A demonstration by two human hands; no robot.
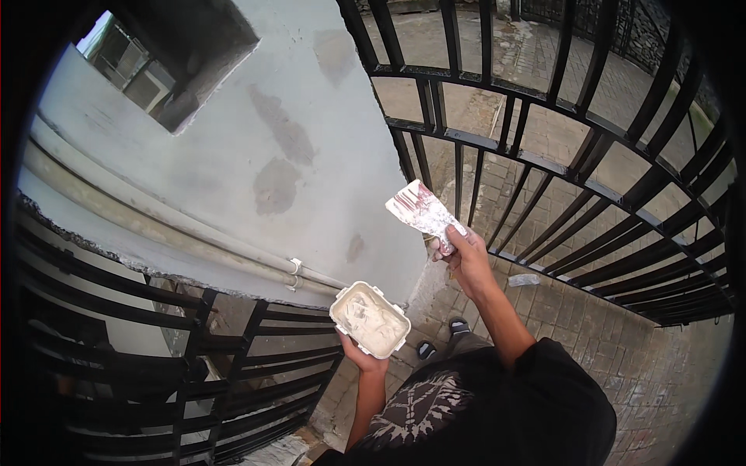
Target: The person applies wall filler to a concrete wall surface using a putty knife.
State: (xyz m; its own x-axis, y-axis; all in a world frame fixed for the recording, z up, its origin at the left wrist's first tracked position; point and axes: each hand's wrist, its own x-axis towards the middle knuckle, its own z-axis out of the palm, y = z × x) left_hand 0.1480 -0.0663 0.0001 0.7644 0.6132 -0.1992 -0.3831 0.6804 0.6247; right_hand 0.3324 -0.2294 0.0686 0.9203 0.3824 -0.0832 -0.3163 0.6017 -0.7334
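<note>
My left hand supports a small white plastic tub from beneath and at its near side. Off-white paste lies in the tub, its surface uneven. In my right hand is a putty knife, its broad blade pointing up and left toward the wall. White paste smears and reddish streaks cover the blade. The knife is held apart from the tub, in front of the wall's right edge. Whether the blade touches the wall I cannot tell. A pale grey wall with darker patches stands ahead.
Black metal bars of a gate rise on the right. More black railing stands at lower left. Pipes run along the wall's lower part, beneath a square opening. Brick paving lies below, with a pale flat piece on it.
</note>
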